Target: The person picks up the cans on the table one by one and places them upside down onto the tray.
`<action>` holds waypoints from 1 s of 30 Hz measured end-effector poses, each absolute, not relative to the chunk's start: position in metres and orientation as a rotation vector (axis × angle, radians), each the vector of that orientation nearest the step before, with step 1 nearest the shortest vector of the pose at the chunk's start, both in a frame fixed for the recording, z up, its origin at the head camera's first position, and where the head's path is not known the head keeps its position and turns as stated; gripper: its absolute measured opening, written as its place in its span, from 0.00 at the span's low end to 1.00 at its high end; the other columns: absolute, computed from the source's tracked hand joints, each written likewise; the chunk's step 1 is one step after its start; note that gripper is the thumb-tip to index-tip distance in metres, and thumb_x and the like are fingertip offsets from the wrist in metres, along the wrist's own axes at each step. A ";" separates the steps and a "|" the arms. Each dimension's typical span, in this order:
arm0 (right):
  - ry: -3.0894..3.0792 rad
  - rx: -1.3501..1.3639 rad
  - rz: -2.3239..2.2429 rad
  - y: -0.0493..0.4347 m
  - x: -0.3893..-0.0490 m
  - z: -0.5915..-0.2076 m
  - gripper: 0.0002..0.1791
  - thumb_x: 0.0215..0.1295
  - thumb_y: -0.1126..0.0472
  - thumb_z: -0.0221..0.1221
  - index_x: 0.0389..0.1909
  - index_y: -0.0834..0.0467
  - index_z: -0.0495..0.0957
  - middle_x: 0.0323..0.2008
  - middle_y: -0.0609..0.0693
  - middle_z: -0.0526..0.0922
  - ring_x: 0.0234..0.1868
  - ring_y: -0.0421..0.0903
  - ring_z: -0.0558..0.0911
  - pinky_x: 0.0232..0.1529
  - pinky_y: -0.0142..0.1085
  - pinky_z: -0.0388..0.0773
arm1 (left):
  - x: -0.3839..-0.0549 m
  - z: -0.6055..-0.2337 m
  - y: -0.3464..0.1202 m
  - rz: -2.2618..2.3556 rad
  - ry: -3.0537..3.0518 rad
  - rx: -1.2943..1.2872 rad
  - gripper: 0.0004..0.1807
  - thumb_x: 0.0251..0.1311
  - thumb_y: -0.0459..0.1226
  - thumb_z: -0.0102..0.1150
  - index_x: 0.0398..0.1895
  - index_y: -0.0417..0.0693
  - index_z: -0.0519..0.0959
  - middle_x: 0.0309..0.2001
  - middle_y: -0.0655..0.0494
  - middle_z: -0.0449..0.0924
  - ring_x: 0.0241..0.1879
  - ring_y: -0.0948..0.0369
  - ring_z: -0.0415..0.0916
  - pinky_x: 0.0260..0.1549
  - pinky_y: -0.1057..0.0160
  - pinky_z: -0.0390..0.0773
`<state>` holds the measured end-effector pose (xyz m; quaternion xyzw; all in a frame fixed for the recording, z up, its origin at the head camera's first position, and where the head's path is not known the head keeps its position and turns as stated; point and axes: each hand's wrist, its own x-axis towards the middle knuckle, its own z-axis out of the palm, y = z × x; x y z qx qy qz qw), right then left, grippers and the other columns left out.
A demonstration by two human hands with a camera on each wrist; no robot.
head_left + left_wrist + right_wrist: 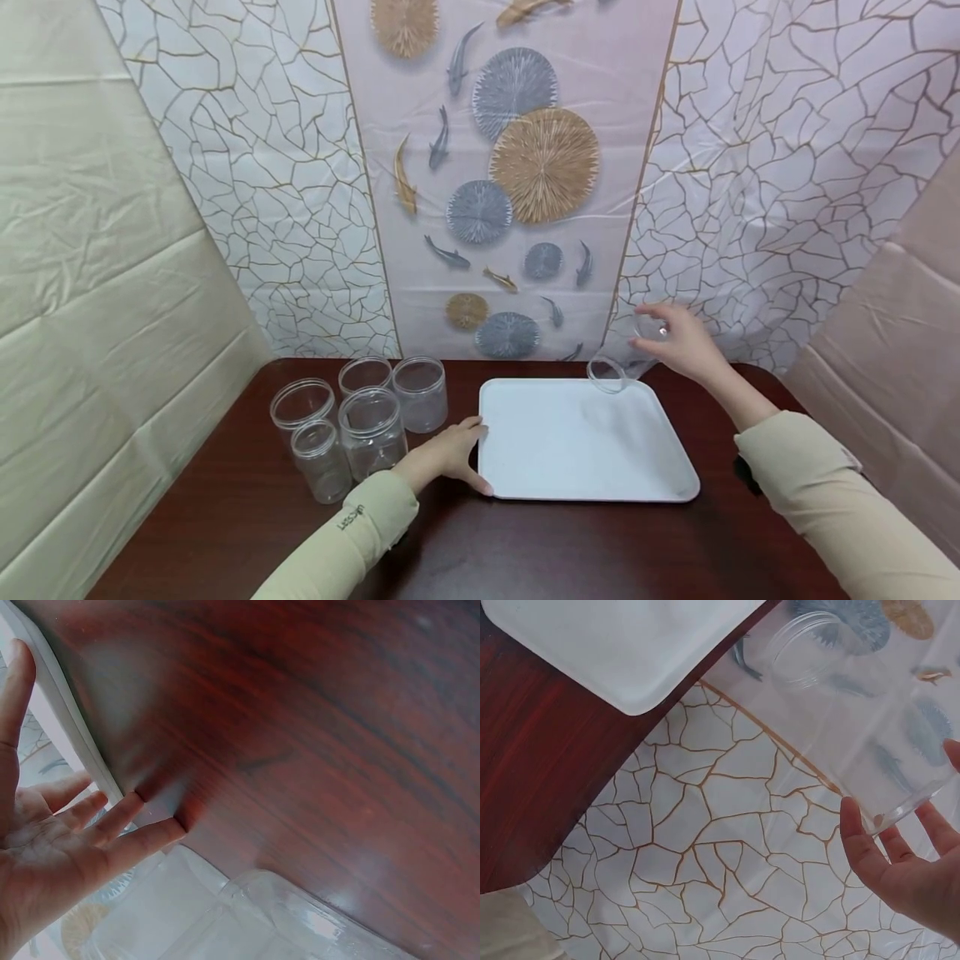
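My right hand (678,342) holds a clear plastic jar (870,727) by its base end, thumb and fingers spread around it. The jar is tilted, its open mouth facing down and left above the back right part of a white tray (555,433). At the tray's left side is my left hand (450,450), with thumb and fingertips at the rim. Its fingers (142,838) are spread and fairly straight in the left wrist view, with nothing gripped. The tray lies flat on the dark table.
Several clear open jars stand grouped at the left, among them a small narrow jar (322,462) in front and a wider jar (372,437) close to my left forearm. A patterned cloth (495,275) hangs behind the table (525,550), with plain cloth on both sides.
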<state>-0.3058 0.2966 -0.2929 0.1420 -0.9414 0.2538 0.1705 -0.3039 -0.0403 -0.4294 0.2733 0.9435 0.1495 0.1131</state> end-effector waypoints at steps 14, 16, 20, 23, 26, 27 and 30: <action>-2.832 0.457 0.532 0.303 -0.332 -0.286 0.26 0.57 0.62 0.62 0.54 0.71 0.71 0.55 0.73 0.72 0.56 0.71 0.70 0.55 0.61 0.67 | -0.307 -0.427 -0.040 0.439 2.762 0.807 0.50 0.35 0.51 0.77 0.65 0.46 0.66 0.69 0.43 0.57 0.65 0.42 0.62 0.59 0.45 0.68; -2.862 0.445 0.508 0.303 -0.334 -0.286 0.26 0.57 0.62 0.62 0.54 0.71 0.71 0.56 0.74 0.71 0.56 0.71 0.70 0.56 0.61 0.66 | -0.307 -0.428 -0.040 0.431 2.761 0.811 0.50 0.36 0.52 0.77 0.65 0.47 0.66 0.69 0.44 0.58 0.65 0.42 0.62 0.58 0.46 0.68; -2.903 0.413 0.480 0.302 -0.339 -0.288 0.25 0.58 0.62 0.62 0.54 0.71 0.71 0.56 0.75 0.69 0.56 0.71 0.69 0.55 0.61 0.66 | -0.306 -0.427 -0.040 0.428 2.762 0.810 0.49 0.36 0.51 0.77 0.65 0.46 0.67 0.69 0.43 0.58 0.64 0.43 0.63 0.59 0.47 0.68; -2.926 0.389 0.467 0.302 -0.344 -0.289 0.25 0.58 0.62 0.61 0.55 0.71 0.71 0.56 0.75 0.69 0.56 0.71 0.68 0.55 0.60 0.67 | -0.305 -0.425 -0.041 0.434 2.759 0.797 0.48 0.36 0.51 0.77 0.64 0.46 0.67 0.69 0.44 0.57 0.65 0.43 0.62 0.60 0.47 0.67; -2.949 0.373 0.469 0.302 -0.348 -0.292 0.26 0.58 0.62 0.61 0.55 0.71 0.70 0.57 0.75 0.68 0.57 0.71 0.68 0.55 0.60 0.67 | -0.303 -0.424 -0.041 0.423 2.755 0.800 0.47 0.37 0.50 0.77 0.64 0.46 0.68 0.69 0.44 0.57 0.64 0.43 0.62 0.60 0.48 0.67; -2.952 0.367 0.473 0.302 -0.349 -0.293 0.26 0.58 0.63 0.61 0.55 0.72 0.70 0.57 0.75 0.68 0.57 0.71 0.67 0.56 0.60 0.66 | -0.303 -0.425 -0.041 0.417 2.753 0.803 0.47 0.37 0.51 0.77 0.63 0.47 0.69 0.69 0.44 0.57 0.64 0.43 0.63 0.60 0.48 0.67; -2.956 0.375 0.483 0.302 -0.351 -0.298 0.26 0.57 0.64 0.61 0.54 0.73 0.70 0.56 0.75 0.68 0.57 0.71 0.67 0.56 0.60 0.66 | -0.303 -0.427 -0.041 0.396 2.753 0.814 0.46 0.37 0.51 0.76 0.63 0.48 0.70 0.69 0.44 0.58 0.64 0.44 0.63 0.59 0.48 0.68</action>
